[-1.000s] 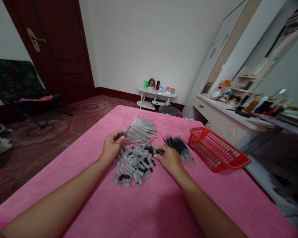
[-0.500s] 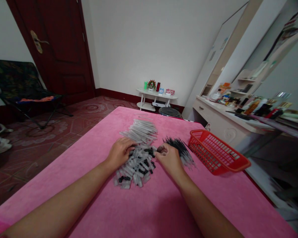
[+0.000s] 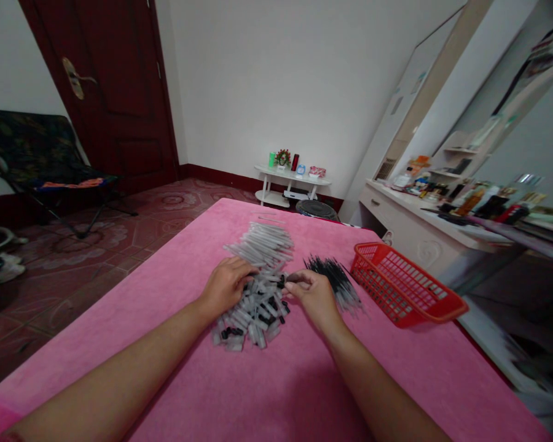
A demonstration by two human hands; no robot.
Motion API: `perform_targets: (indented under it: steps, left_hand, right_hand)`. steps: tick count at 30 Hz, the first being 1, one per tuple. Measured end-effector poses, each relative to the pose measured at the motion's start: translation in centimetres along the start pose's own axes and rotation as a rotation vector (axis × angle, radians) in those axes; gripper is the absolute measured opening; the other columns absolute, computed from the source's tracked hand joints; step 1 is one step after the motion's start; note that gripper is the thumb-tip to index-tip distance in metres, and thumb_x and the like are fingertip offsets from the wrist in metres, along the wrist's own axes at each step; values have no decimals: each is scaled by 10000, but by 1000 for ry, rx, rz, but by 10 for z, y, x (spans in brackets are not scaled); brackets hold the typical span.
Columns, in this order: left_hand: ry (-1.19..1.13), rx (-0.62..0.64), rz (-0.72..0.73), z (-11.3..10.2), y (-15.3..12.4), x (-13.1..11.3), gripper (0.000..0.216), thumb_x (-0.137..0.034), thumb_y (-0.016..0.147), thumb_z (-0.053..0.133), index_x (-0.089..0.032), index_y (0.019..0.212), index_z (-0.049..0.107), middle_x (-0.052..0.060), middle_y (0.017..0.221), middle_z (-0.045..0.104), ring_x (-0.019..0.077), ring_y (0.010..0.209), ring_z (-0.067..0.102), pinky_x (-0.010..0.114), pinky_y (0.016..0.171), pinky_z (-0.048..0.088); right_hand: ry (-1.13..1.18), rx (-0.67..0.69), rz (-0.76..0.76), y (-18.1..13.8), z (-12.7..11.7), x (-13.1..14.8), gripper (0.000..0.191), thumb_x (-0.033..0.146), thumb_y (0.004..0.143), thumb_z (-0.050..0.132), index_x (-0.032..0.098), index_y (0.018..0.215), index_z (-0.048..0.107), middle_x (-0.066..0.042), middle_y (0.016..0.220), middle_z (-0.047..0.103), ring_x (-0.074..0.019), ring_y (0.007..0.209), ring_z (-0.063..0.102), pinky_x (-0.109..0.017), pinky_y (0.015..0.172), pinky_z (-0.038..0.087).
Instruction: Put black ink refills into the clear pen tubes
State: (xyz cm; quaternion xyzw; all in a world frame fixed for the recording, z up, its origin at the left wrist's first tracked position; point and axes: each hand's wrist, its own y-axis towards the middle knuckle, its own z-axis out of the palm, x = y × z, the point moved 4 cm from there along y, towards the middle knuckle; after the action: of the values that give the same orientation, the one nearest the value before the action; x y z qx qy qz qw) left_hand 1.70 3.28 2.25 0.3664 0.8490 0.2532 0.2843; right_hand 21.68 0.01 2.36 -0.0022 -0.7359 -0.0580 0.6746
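Note:
A heap of clear pen caps and small black pen parts [image 3: 253, 316] lies on the pink cloth between my hands. My left hand [image 3: 228, 283] rests at the heap's upper left edge with its fingers curled in; anything held there is hidden. On the heap's right side, my right hand [image 3: 311, 293] has thumb and fingers pinched together beside a black part, and I cannot make out what is in them. Clear pen barrels [image 3: 262, 244] lie in a stack just beyond the heap. Dark pen refills [image 3: 334, 279] form a bundle to the right of my right hand.
A red plastic basket [image 3: 405, 288] stands at the right side of the pink-covered table [image 3: 175, 276]. Past it is a white dresser [image 3: 424, 230] crowded with bottles. A folding chair [image 3: 41, 153] and a small white stand [image 3: 290, 175] are farther off.
My left hand has shifted slightly right over the heap's edge. My right fingers have moved a little left and up toward the heap. The view has turned slightly.

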Motion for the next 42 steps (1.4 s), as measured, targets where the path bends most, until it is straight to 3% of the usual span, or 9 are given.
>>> perform_targets:
  steps: [4, 10, 20, 42]
  left_hand:
    - [-1, 12, 4, 1, 0, 1, 167, -187, 851, 507, -188, 938, 650, 67, 848, 657, 186, 838, 572, 327, 766, 426]
    - [-3, 14, 5, 1, 0, 1, 162, -189, 846, 521, -190, 948, 647, 61, 846, 652, 185, 830, 563, 326, 762, 421]
    - [-4, 13, 21, 2, -1, -2, 172, -201, 860, 503, -187, 956, 645, 69, 842, 643, 189, 835, 563, 331, 758, 424]
    - [-5, 19, 18, 4, -2, -1, 167, -216, 859, 504, -182, 942, 646, 65, 794, 632, 179, 783, 556, 323, 728, 427]
  right_hand:
    - [-61, -21, -29, 0, -3, 4, 212, 348, 667, 648, 140, 694, 613, -1, 524, 596, -136, 420, 565, -233, 400, 453]
    - [12, 0, 13, -1, 1, 0, 224, 294, 644, 649, 137, 803, 632, -22, 639, 652, -154, 536, 631, -260, 502, 522]
    - [-1, 21, 19, -4, 5, 7, 160, 240, 626, 629, 154, 748, 571, 3, 616, 620, -142, 525, 623, -245, 496, 510]
    - [-129, 16, -124, -3, 5, 3, 89, 228, 695, 584, 173, 765, 576, -8, 694, 618, -153, 559, 633, -239, 495, 495]
